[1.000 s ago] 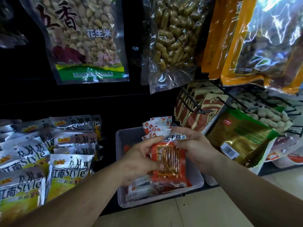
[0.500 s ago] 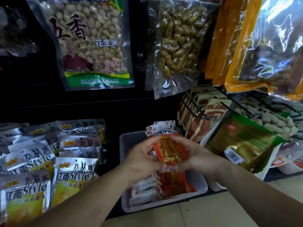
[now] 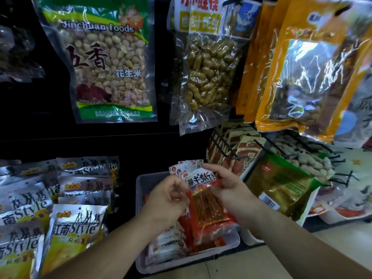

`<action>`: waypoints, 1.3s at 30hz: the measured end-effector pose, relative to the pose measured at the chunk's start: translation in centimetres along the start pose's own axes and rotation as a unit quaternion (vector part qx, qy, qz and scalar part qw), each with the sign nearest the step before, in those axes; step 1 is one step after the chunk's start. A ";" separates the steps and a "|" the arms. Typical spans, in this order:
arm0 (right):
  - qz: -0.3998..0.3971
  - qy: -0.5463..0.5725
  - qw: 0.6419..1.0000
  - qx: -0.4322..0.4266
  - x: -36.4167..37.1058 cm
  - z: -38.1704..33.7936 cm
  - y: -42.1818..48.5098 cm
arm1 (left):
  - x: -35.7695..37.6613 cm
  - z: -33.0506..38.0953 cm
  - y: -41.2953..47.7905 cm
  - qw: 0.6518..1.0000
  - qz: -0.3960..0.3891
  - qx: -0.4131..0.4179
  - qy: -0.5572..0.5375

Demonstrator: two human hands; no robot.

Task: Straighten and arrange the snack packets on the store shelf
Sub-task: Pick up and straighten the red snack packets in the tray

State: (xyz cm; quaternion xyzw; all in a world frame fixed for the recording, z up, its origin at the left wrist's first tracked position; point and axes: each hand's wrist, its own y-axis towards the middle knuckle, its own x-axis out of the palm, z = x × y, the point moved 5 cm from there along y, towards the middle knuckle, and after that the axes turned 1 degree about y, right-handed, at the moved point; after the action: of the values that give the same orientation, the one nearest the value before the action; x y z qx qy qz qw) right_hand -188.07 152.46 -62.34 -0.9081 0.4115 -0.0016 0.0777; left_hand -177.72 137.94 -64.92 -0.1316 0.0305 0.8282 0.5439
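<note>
**A:** Where the two forearms meet, just below the middle of the frame, what is being held?

**B:** One red snack packet [image 3: 207, 206], with a clear window showing orange-brown sticks and a white printed top. It is tilted, top leaning left, over a clear plastic bin [image 3: 141, 184].

**A:** And the right grip?

**B:** The right grip [image 3: 227, 188] is clasped on the packet's right edge, its forefinger lying over the white top.

**A:** The left grip?

**B:** The left grip [image 3: 167, 200] has its fingers curled against the packet's left edge. It is blurred, so I cannot tell whether it pinches the packet or merely touches it.

**A:** What lies in the bin?

**B:** Flat packets [image 3: 171, 244] of the same red and white sit in a loose heap at the near end. A few upright packets [image 3: 181, 168] stand at the far end, just behind the held one.

**A:** To the sides?

**B:** At lower left, silver-and-yellow packets [image 3: 74, 228] printed "Style" overlap in rows. Right of the bin leans a gold-and-green bag [image 3: 281, 186] with a barcode. Behind that, brown-and-red packets [image 3: 247, 152] sit in a black wire rack [image 3: 223, 146].

**A:** Farther back?

**B:** Hanging across the top are a peanut kernel bag [image 3: 108, 63] marked "Jinchuan foods" at upper left, a clear bag of yellow-brown nuts [image 3: 209, 73] at centre, and orange bags [image 3: 302, 67] with glossy windows at upper right.
</note>
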 end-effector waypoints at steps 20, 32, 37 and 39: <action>-0.075 0.063 0.991 0.092 0.2 -1.8 -0.6 | -1.7 2.0 -2.5 0.983 -0.076 -0.052 -0.156; -0.037 -0.053 0.997 0.050 1.5 0.0 0.4 | -2.7 0.0 -0.6 0.978 0.023 0.065 0.197; -0.102 -0.098 0.990 0.027 2.1 0.7 0.4 | -0.4 0.2 -0.9 0.999 0.003 0.030 0.033; -0.135 -0.116 0.984 0.034 2.1 1.3 0.6 | -0.3 -1.0 -0.3 1.000 0.005 -0.013 -0.002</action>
State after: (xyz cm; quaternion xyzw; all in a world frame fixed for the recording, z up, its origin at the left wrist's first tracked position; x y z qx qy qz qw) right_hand -187.01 150.69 -63.85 -0.9462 0.2732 0.0789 0.1546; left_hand -177.14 137.56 -65.80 -0.1363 0.0195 0.8316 0.5381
